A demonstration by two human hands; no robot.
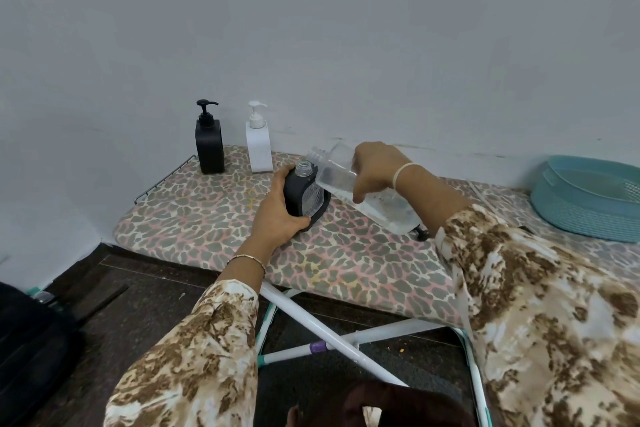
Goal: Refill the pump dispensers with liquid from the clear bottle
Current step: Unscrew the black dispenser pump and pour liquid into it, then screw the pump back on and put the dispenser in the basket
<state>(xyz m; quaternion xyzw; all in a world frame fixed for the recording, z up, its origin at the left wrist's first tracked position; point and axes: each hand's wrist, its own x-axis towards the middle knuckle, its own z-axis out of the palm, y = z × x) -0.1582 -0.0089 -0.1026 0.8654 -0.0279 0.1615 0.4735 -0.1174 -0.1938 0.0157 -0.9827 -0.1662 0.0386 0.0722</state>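
Grey wall (311, 28) behind leopard-print worktop (207, 218), dark floor (138, 291), teal basket (581, 218) far right. Left grip (277, 211) wraps uncapped dispenser (306, 196); right grip (374, 170) holds tilted clear bottle (379, 210).

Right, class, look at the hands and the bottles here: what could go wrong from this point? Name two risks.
1. The open dispenser has a narrow neck, and the mouth of the clear bottle sits beside it, not over it; a fast tip by the right hand could spill liquid onto the fabric board cover.
2. Only the left hand steadies the dispenser, which seems tilted on soft padding; it may slip or topple.
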